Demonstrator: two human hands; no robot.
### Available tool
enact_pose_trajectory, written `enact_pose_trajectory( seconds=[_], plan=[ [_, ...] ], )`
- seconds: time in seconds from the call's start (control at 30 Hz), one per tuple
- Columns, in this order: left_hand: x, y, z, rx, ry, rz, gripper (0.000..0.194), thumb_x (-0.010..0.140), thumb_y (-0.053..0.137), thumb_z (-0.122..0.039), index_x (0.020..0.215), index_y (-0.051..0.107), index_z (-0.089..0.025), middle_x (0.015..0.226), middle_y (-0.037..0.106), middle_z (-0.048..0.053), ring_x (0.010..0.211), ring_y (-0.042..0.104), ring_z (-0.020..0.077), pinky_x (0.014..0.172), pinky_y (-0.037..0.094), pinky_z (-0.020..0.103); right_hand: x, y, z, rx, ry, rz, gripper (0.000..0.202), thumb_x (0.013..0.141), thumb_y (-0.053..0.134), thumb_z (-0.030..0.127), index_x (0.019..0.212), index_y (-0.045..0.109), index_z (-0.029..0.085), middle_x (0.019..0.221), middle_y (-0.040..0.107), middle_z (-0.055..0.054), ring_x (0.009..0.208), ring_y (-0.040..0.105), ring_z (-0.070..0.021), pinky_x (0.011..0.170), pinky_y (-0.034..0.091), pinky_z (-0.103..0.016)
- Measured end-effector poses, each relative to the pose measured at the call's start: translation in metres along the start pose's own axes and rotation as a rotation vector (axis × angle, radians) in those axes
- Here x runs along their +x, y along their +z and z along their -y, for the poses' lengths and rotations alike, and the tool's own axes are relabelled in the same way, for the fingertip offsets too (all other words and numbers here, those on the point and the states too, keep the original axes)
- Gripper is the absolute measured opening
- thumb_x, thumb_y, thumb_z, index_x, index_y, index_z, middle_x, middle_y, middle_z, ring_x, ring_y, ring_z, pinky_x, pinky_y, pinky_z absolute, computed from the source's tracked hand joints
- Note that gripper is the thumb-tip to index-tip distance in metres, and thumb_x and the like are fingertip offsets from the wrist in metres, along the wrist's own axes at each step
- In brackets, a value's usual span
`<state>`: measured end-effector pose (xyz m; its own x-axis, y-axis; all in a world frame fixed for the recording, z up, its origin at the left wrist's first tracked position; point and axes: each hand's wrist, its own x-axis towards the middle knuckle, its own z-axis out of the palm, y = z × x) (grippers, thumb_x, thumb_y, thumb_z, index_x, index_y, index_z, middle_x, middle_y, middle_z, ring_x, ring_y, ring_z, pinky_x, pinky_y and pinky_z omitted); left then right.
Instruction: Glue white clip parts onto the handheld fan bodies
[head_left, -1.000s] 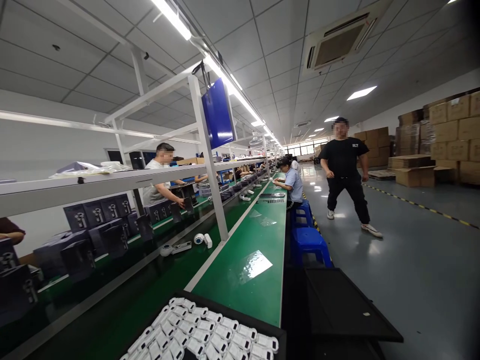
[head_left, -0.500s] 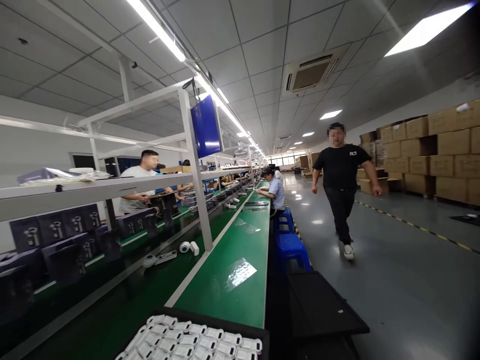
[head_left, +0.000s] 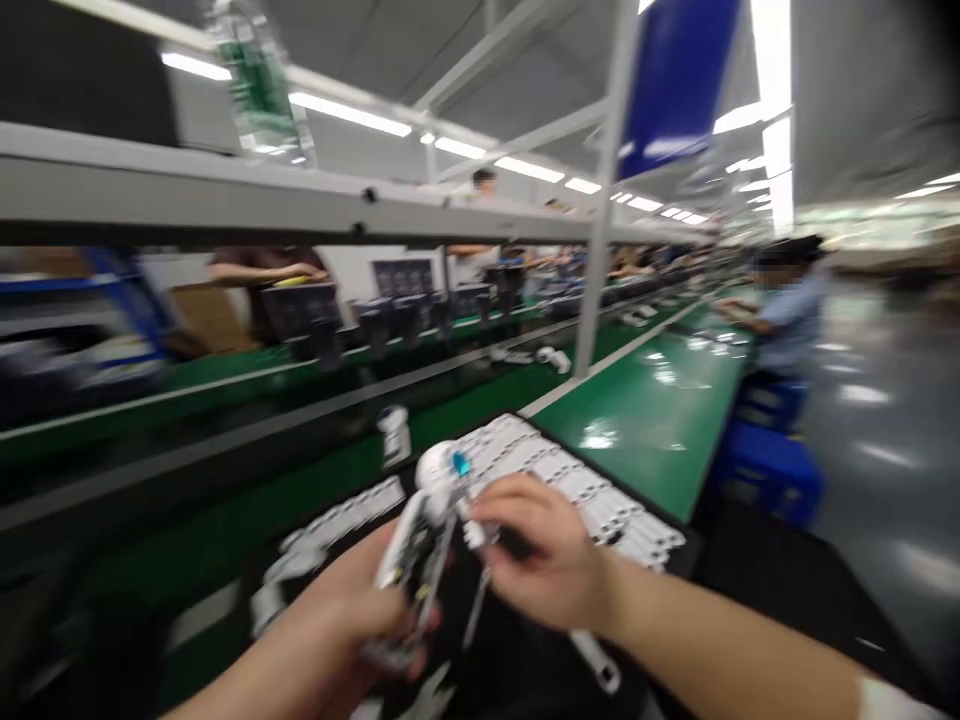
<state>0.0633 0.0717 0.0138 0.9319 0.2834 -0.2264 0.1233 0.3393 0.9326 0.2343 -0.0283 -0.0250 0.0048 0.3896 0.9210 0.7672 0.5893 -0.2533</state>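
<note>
My left hand [head_left: 356,600] is closed around the handle of a white handheld device [head_left: 435,475]. Its head is round with a blue spot, and the housing looks open, showing dark and metallic parts inside. Thumb and fingers of my right hand [head_left: 551,550] pinch a small white part [head_left: 472,532] beside the device's head. Motion blur hides its exact kind. Both hands are above a black tray [head_left: 525,660], where rows of white plastic pieces [head_left: 577,480] lie. A long white piece with a ring end [head_left: 598,662] rests below my right wrist.
Past the tray, a white device [head_left: 394,435] sits on the green line. A metal post [head_left: 600,220] and shelf rail [head_left: 300,205] stand ahead. On the right, a co-worker in light blue [head_left: 791,315] sits near blue stools [head_left: 772,470]. Other people work across the line.
The view has swung left and down from the aisle to the bench. Both my hands have come into view, with the white device in the left. The walking person is out of view.
</note>
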Motion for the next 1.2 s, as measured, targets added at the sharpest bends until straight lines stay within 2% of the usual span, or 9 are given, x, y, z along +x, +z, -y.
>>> enact_pose_trajectory(
  seconds=[0.13,0.37,0.7,0.83,0.9,1.0,1.03,1.1,1.2],
  plan=[
    [-0.015,-0.001,0.000,-0.035,-0.073,-0.131,0.059,0.050,0.061,-0.005,0.107,0.059,-0.018,0.072,0.059,0.001,0.062,0.053,0.0131,0.051,0.045,0.022,0.008,-0.007,-0.001,0.020,-0.073,0.198,0.038,0.089,0.057,0.005,0.124,0.061,0.018,0.104,0.064,-0.011,0.095,0.065,-0.0193,0.082,0.058,-0.035],
    [-0.012,-0.002,0.001,-0.018,-0.042,0.031,0.056,0.048,0.062,0.001,0.100,0.057,-0.020,0.076,0.057,0.000,0.068,0.055,0.0142,0.051,0.046,0.020,0.017,-0.006,0.010,-0.013,-0.249,0.477,0.019,0.096,0.055,0.010,0.113,0.062,0.014,0.099,0.067,-0.011,0.102,0.061,-0.0216,0.093,0.054,-0.042],
    [-0.014,0.001,0.003,0.043,-0.064,0.086,0.064,0.051,0.065,0.001,0.111,0.058,-0.020,0.066,0.054,-0.005,0.057,0.051,0.0095,0.051,0.046,0.019,0.030,-0.008,0.017,-0.010,-0.302,0.625,0.015,0.099,0.053,0.013,0.103,0.067,0.017,0.093,0.070,-0.006,0.097,0.059,-0.0184,0.087,0.048,-0.036],
    [-0.014,0.003,0.004,0.067,-0.057,0.045,0.065,0.051,0.064,-0.002,0.114,0.057,-0.019,0.068,0.054,-0.005,0.057,0.052,0.0101,0.049,0.046,0.020,0.029,-0.011,0.012,-0.063,-0.281,0.597,0.017,0.097,0.059,0.016,0.113,0.064,0.021,0.109,0.068,-0.008,0.108,0.057,-0.0230,0.093,0.048,-0.041],
    [-0.013,0.001,0.004,0.049,-0.014,0.006,0.066,0.054,0.065,-0.004,0.117,0.055,-0.020,0.073,0.056,-0.004,0.058,0.053,0.0108,0.049,0.046,0.021,0.017,-0.010,0.010,-0.092,-0.209,0.468,0.030,0.096,0.063,0.022,0.125,0.057,0.021,0.117,0.064,-0.011,0.111,0.057,-0.0253,0.095,0.048,-0.045],
    [-0.012,-0.005,0.000,-0.021,0.107,-0.134,0.057,0.055,0.065,-0.007,0.109,0.055,-0.019,0.084,0.057,0.000,0.062,0.055,0.0119,0.049,0.046,0.023,-0.027,0.001,0.013,-0.115,0.053,0.322,0.032,0.095,0.062,0.024,0.124,0.050,0.019,0.111,0.064,-0.011,0.104,0.061,-0.0240,0.091,0.051,-0.042],
    [-0.012,-0.008,-0.003,-0.045,0.153,-0.192,0.054,0.055,0.065,-0.007,0.107,0.055,-0.019,0.088,0.057,0.000,0.064,0.056,0.0119,0.050,0.047,0.023,-0.048,0.007,0.016,-0.147,0.130,0.382,0.030,0.093,0.063,0.026,0.119,0.051,0.019,0.108,0.064,-0.011,0.100,0.062,-0.0240,0.087,0.053,-0.040],
    [-0.011,-0.015,-0.007,-0.071,0.233,-0.285,0.053,0.056,0.065,-0.007,0.106,0.054,-0.019,0.094,0.057,0.001,0.066,0.056,0.0115,0.052,0.047,0.023,-0.089,0.023,0.019,-0.265,0.172,0.635,0.053,0.077,0.079,0.041,0.117,0.055,0.017,0.106,0.066,-0.012,0.094,0.065,-0.0284,0.079,0.055,-0.040],
    [-0.010,-0.024,-0.013,-0.066,0.311,-0.350,0.054,0.059,0.065,-0.008,0.109,0.054,-0.021,0.097,0.057,0.002,0.070,0.057,0.0118,0.055,0.049,0.024,-0.127,0.041,0.023,-0.412,0.102,0.882,0.038,0.067,0.085,0.036,0.089,0.059,0.020,0.079,0.067,-0.004,0.067,0.064,-0.0250,0.058,0.050,-0.034]
  ],
)
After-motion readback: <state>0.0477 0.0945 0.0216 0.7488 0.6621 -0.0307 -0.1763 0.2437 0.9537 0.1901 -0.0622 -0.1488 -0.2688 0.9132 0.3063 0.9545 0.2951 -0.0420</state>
